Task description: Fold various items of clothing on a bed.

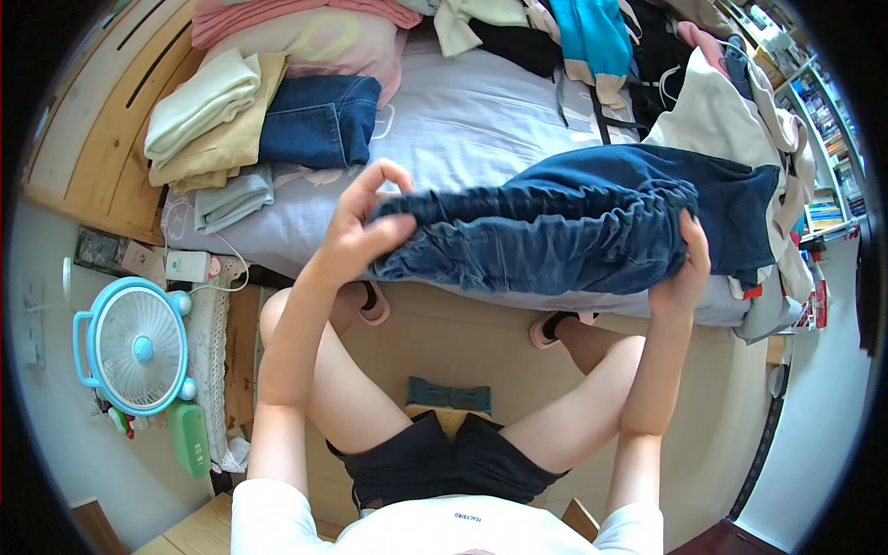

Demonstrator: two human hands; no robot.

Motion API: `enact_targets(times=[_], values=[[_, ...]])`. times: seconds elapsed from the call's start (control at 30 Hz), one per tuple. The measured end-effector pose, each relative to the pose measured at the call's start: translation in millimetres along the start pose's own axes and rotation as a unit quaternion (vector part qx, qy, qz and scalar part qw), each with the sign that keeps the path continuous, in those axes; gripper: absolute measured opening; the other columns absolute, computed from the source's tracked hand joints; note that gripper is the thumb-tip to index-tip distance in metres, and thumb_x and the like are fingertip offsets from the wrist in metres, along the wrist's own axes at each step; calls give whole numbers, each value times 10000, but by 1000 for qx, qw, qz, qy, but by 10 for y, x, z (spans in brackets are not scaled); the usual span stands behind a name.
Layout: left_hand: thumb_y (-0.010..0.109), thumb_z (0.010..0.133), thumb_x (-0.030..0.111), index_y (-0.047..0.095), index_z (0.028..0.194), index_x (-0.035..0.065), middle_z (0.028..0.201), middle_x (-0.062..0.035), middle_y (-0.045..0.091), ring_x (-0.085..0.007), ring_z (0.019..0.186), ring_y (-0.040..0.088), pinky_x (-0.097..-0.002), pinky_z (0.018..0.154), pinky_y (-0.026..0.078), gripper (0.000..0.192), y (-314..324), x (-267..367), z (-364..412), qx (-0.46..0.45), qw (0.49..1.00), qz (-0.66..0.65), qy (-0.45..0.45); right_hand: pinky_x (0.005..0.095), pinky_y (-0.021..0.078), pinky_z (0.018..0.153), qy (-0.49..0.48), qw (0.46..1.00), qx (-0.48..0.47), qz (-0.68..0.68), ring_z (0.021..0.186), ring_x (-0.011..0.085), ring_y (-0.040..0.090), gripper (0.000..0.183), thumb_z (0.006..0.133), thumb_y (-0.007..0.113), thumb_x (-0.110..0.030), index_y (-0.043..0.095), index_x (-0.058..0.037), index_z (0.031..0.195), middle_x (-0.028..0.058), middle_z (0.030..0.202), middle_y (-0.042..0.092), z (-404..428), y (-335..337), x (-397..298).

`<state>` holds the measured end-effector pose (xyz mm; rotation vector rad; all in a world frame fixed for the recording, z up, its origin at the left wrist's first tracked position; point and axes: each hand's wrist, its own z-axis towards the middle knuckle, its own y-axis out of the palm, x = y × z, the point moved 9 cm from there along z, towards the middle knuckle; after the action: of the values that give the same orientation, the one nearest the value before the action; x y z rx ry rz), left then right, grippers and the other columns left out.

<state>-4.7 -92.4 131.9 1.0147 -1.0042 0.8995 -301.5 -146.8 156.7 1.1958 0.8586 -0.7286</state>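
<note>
Dark blue denim trousers with a gathered elastic waistband are stretched between my two hands, just above the near edge of the bed. My left hand grips one end of the waistband, thumb on the near side. At the other end, my right hand pinches the band with the thumb in front. The rest of the garment trails away to the right over the bed. Folded blue jeans lie beyond my left hand, beside a stack of folded cream trousers and a light blue folded cloth.
A pink pillow is at the far left of the bed. Loose clothes, including a turquoise knit and a white garment, are heaped at the far right. A blue fan and a green clock stand left. A bookshelf is at right.
</note>
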Motion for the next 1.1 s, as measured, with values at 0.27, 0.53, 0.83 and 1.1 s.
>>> enact_targets(times=[0.27, 0.53, 0.83, 1.1], values=[[533, 796, 175, 453, 1050, 73, 933, -20, 556, -92, 865, 532, -258, 760, 424, 285, -204, -493, 179, 75, 978, 6, -196, 196, 386, 722, 71, 968, 116, -211, 775, 57, 494, 163, 834, 548, -158, 578, -31, 930, -7, 839, 566, 431, -688, 597], [678, 700, -18, 440, 878, 78, 870, 9, 520, -49, 809, 498, -194, 679, 408, 312, -102, -748, 22, 6, 974, 81, -212, 234, 388, 778, 7, 905, 113, -410, 849, 137, 512, 352, 823, 584, -282, 540, 13, 1011, 66, 898, 558, 506, -691, 685], [707, 700, 48, 362, 944, 105, 865, 9, 467, -38, 790, 465, -185, 713, 393, 426, -29, -446, 97, 42, 985, 159, -45, 344, 409, 838, -25, 758, -82, -646, 949, 350, 525, 538, 611, 656, -167, 494, 69, 1066, 244, 980, 540, 141, 11, 577], [795, 512, 33, 378, 1226, 50, 1057, -44, 504, -129, 998, 473, -262, 892, 371, 827, 223, -373, 278, -136, 959, 202, -147, 307, 436, 765, -109, 851, -17, -513, 823, 292, 587, 358, 643, 521, -23, 534, 38, 995, 187, 858, 599, 199, 3, 81]])
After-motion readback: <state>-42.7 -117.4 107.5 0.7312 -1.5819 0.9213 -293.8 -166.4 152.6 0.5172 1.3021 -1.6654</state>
